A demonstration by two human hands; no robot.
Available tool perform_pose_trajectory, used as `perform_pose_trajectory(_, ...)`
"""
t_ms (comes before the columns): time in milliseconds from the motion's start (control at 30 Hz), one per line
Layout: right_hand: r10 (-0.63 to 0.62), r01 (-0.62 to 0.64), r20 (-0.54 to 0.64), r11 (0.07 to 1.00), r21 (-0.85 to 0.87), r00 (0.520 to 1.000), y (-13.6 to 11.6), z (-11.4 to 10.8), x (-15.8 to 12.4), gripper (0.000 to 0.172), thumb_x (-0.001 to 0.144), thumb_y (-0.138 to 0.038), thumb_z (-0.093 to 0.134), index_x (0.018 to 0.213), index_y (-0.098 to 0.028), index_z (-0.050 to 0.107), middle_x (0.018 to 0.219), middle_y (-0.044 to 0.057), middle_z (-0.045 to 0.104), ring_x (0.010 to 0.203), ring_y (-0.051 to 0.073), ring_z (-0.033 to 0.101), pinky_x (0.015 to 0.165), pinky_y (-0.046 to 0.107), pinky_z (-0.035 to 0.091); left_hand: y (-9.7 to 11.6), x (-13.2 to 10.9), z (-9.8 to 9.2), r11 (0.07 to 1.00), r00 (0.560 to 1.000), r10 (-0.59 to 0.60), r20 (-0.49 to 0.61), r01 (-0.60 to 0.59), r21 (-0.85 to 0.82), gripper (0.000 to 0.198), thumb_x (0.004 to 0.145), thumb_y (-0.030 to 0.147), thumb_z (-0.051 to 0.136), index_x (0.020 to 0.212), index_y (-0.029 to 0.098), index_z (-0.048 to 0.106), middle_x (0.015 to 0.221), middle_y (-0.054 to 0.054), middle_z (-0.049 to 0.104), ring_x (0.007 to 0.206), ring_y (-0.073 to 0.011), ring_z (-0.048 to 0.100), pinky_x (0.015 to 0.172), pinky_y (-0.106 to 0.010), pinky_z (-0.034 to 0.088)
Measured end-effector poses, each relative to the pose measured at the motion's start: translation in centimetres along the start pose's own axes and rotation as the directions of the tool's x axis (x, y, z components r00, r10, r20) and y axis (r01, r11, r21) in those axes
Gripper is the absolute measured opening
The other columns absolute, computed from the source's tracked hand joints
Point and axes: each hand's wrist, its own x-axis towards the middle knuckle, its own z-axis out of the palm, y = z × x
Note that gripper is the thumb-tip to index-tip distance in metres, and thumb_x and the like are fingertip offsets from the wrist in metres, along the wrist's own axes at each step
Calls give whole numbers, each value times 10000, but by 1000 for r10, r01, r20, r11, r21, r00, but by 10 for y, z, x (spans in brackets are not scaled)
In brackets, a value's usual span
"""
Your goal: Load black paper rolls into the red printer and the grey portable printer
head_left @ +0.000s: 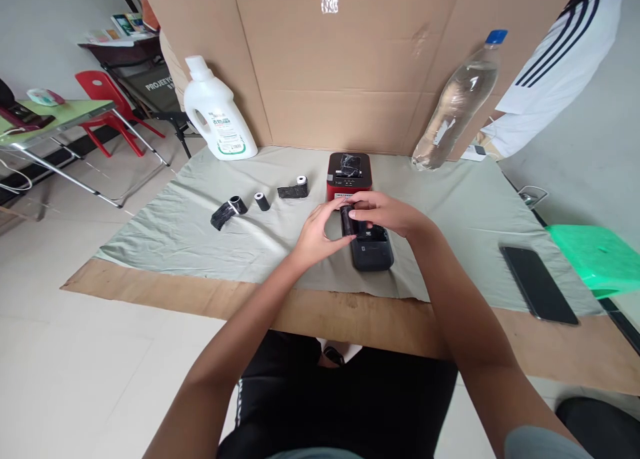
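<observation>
Between my two hands is a black roll (347,222), held upright just over a black portable printer (373,254). My left hand (320,231) curves round the roll from the left, thumb and fingers closed on its ends. From the right, my right hand (387,212) grips the same roll with bent fingers. The black printer's inside shows partly beneath my right fingers, which cover its far part. Right behind my hands stands a red and black printer (350,172) with dark film on top. To the left lie a partly unwound black roll (229,211), a small roll (261,202) and another unwound roll (294,189).
A white detergent bottle (220,116) and a large clear water bottle (457,106) stand against a cardboard panel (345,66). On the right lies a phone (539,284), near a green stool (595,256). A grey cloth (165,226) covers the table. Someone's white sleeve (560,66) shows behind.
</observation>
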Motion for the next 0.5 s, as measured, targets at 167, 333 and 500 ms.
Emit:
perform_pose_trajectory(167, 23, -25, -63, 999, -30, 998, 9, 0, 8, 265, 788, -191, 690, 1053, -189, 705, 863, 21, 712, 715, 153, 586, 662, 282, 451, -17, 1, 7, 993, 991, -59, -119, 46, -111, 756, 764, 463, 875, 1403, 206, 563, 1361, -144, 685, 1221, -284, 681, 1036, -419, 556)
perform_pose_trajectory(333, 22, -43, -162, 991, -130, 987, 20, 8, 17, 235, 755, -149, 627, 981, -207, 654, 861, 13, 722, 793, 191, 638, 729, 313, 457, -18, -4, 9, 996, 996, -14, -85, 7, -84, 672, 781, 432, 867, 1360, 223, 597, 1283, -118, 706, 1186, -269, 684, 1036, -431, 560)
perform_pose_trajectory(500, 8, -72, -260, 968, -239, 966, 26, 11, 21, 249, 743, -154, 595, 980, -226, 625, 821, -1, 678, 729, 187, 596, 684, 320, 424, -18, -5, 5, 998, 997, -26, -77, 21, -54, 597, 797, 397, 852, 1321, 227, 624, 1226, -100, 715, 1148, -253, 689, 1016, -420, 572)
